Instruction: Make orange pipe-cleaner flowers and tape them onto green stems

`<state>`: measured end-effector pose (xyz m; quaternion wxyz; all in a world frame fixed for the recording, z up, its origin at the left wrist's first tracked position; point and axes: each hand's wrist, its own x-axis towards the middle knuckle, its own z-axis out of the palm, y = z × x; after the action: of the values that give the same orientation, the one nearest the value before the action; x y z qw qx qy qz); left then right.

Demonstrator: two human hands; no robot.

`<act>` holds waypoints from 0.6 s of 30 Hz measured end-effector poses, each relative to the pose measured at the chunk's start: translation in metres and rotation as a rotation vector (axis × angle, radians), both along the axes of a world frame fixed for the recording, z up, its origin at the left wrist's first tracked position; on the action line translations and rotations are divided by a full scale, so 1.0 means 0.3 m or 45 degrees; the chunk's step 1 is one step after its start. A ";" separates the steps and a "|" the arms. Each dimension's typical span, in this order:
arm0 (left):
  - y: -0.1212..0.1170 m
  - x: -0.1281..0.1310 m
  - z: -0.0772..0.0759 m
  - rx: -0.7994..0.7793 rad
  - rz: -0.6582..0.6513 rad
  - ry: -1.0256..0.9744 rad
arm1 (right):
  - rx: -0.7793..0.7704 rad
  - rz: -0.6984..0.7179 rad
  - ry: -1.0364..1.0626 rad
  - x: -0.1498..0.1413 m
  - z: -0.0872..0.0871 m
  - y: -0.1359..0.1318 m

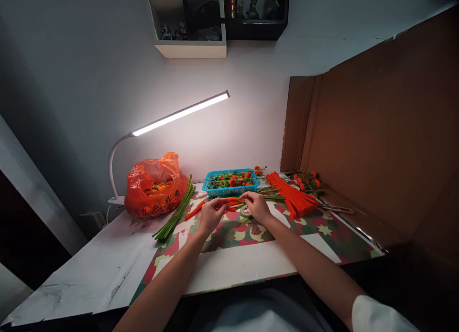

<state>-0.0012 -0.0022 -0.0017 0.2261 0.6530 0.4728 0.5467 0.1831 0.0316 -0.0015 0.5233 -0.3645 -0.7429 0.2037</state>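
Just right of the left hand [211,214], orange fuzzy lengths [232,199] are found, lying roughly crosswise, with the right hand [257,207] farther off; both hands are held narrow, but what is gripped cannot be told.

wall shelf [191,51]: top cut off | cardboard [376,126]: cut off right | right hand [256,207]: grip too small to tell

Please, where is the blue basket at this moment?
In the head view, the blue basket stands just beyond the left hand and right hand, between green stems at left and red strips at right.
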 end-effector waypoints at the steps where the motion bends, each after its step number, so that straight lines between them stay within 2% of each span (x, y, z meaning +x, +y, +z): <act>1: 0.000 -0.001 -0.001 0.011 -0.005 0.032 | 0.007 -0.003 -0.004 0.000 -0.001 0.001; 6: 0.006 -0.007 -0.012 0.081 0.012 0.186 | 0.030 -0.007 -0.009 -0.001 -0.006 0.002; 10: 0.003 -0.006 -0.009 0.077 -0.002 0.190 | 0.036 0.022 -0.035 -0.004 -0.004 -0.009; 13: -0.001 0.000 -0.004 0.045 -0.056 0.115 | 0.039 0.024 -0.024 -0.008 0.004 -0.020; 18: -0.005 0.020 0.000 -0.097 -0.089 -0.167 | -0.041 -0.049 0.031 -0.012 0.021 -0.036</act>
<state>0.0049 -0.0038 -0.0017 0.3004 0.6227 0.4543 0.5617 0.1795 0.0209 0.0048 0.5302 -0.3844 -0.7259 0.2101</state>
